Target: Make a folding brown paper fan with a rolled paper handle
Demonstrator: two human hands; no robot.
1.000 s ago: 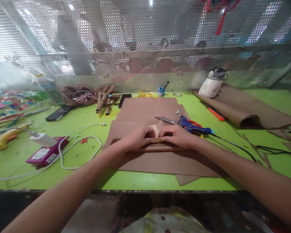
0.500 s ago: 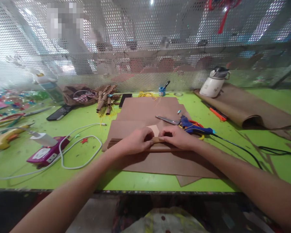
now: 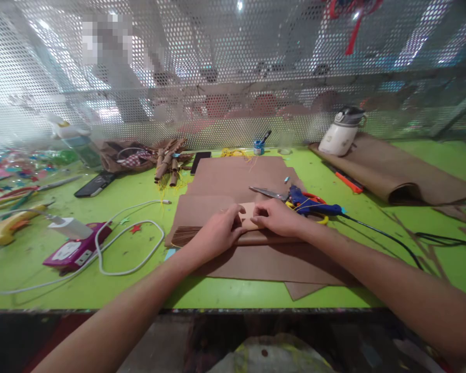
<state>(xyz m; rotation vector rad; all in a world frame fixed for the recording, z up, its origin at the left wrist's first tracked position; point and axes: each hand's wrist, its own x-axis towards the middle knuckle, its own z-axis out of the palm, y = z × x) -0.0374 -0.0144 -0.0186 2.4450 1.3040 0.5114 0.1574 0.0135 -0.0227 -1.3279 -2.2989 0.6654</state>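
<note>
Between my hands lies a small light-brown piece of paper [image 3: 248, 211], resting on folded brown kraft paper [image 3: 190, 234] whose stacked pleats show at the left. My left hand [image 3: 226, 227] has thumb and fingertips closed on the small paper's left side. Its right side is pinched by my right hand [image 3: 277, 218], fingers curled. Larger brown sheets [image 3: 243, 173] lie underneath and behind. Just beyond my right hand are scissors [image 3: 270, 193] and a blue glue gun [image 3: 314, 203] with a black cord.
At left sit a purple power strip [image 3: 77, 247] with a white cable, a yellow glue gun [image 3: 13, 228] and a phone [image 3: 95, 184]. Rolled paper pieces [image 3: 165, 166] lie further back. A white bottle [image 3: 340, 134] stands on kraft paper at right, near an orange cutter [image 3: 348, 182].
My fingers have shifted slightly on the small paper. Its near edge, folded up in a narrow strip before, now lies flatter, and more of its face shows.
</note>
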